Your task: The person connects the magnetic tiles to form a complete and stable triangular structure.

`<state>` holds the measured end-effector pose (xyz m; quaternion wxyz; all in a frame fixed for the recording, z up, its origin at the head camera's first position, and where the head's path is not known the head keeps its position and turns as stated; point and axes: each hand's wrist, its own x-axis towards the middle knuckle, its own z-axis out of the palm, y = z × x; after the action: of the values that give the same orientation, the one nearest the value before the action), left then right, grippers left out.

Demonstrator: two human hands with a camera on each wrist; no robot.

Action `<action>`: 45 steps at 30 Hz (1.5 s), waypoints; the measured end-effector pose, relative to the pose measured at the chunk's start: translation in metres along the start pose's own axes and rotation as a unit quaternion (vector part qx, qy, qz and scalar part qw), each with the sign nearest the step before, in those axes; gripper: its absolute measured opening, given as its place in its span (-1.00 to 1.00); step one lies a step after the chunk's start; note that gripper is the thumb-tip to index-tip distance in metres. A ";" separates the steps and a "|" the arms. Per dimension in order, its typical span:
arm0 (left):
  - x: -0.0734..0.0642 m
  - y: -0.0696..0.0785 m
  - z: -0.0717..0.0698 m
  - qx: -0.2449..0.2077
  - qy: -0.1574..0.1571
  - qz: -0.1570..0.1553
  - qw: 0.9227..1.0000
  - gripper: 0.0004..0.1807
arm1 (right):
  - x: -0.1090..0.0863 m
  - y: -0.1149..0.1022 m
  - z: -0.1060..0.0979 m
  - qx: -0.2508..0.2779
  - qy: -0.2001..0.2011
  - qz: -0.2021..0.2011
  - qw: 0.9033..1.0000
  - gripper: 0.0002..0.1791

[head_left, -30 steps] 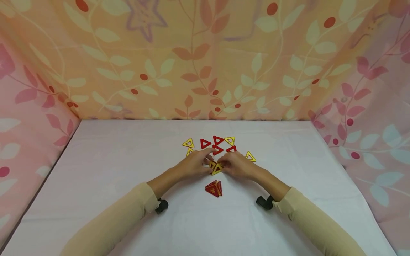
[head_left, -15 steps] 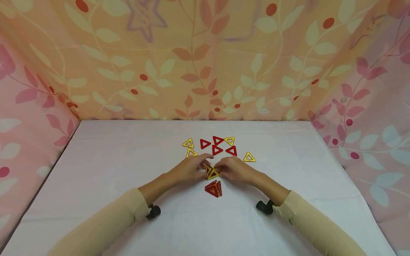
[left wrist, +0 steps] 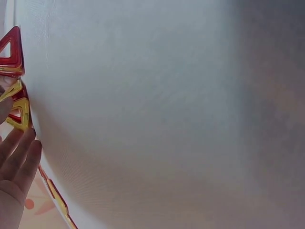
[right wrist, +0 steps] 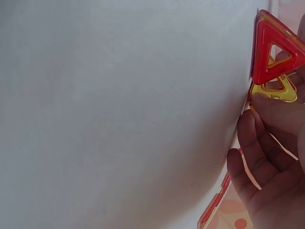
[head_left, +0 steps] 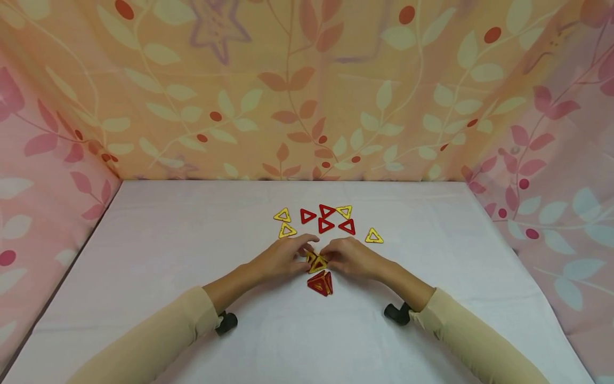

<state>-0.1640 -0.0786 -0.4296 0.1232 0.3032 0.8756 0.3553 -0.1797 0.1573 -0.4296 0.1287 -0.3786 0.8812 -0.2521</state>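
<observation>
Between my hands is a small upright shape of yellow and red triangular magnetic tiles (head_left: 317, 263). My left hand (head_left: 285, 256) holds its left side, the thumb near and the fingers beyond. From the right, my right hand (head_left: 354, 257) grips it between thumb and fingers; the right wrist view shows that thumb against a yellow tile (right wrist: 286, 97). Just nearer the person stands a finished-looking pyramid (head_left: 318, 284) with red and yellow faces; in the head view the two shapes nearly meet. Fingers hide part of the held shape.
Beyond the hands lie several flat triangular tiles: red ones such as a red tile (head_left: 325, 224), and yellow ones such as a yellow tile (head_left: 374, 236) at the right. A white cloth (head_left: 192, 224) covers the table. Patterned curtains (head_left: 297, 90) enclose the back and sides.
Both hands have drawn the yellow and red shape toward the person and slightly left, up close to the standing pyramid. Flat tiles behind the hands are now more fully visible.
</observation>
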 end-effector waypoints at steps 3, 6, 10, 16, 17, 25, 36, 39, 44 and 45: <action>-0.001 -0.001 0.000 -0.002 -0.001 0.001 1.000 -0.36 | 0.000 0.000 0.000 0.002 -0.003 0.002 1.000 -0.71; -0.002 -0.002 0.000 -0.003 -0.001 0.002 1.000 -0.35 | 0.000 0.000 0.001 0.004 -0.005 0.001 1.000 -0.71; -0.002 -0.003 -0.001 -0.003 0.000 0.005 1.000 -0.35 | 0.000 0.000 0.000 0.004 -0.002 -0.003 1.000 -0.72; 0.000 -0.005 -0.005 -0.004 0.020 0.003 1.000 -0.37 | 0.000 0.004 -0.003 0.004 0.013 -0.006 1.000 -0.73; 0.001 -0.006 -0.006 -0.004 0.025 0.002 1.000 -0.37 | 0.001 0.005 -0.003 0.007 0.015 -0.007 1.000 -0.73; 0.013 -0.012 -0.013 -0.007 0.067 -0.006 0.998 -0.37 | 0.003 0.018 -0.016 0.005 0.043 0.046 0.998 -0.70; 0.043 -0.003 -0.019 -0.006 0.077 -0.040 0.996 -0.36 | 0.011 0.036 -0.036 -0.028 0.113 0.094 0.989 -0.69; 0.050 -0.001 -0.019 -0.002 0.077 -0.048 0.996 -0.36 | 0.013 0.042 -0.039 -0.036 0.120 0.114 0.986 -0.66; 0.060 -0.002 -0.016 0.006 0.073 -0.060 0.996 -0.34 | 0.014 0.048 -0.041 -0.048 0.124 0.143 0.981 -0.60; 0.062 -0.002 -0.015 0.009 0.071 -0.061 0.996 -0.34 | 0.014 0.049 -0.041 -0.049 0.125 0.148 0.980 -0.59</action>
<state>-0.2201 -0.0499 -0.4207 0.0791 0.2240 0.9023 0.3598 -0.2356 0.1897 -0.4221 0.0348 -0.2157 0.9478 -0.2322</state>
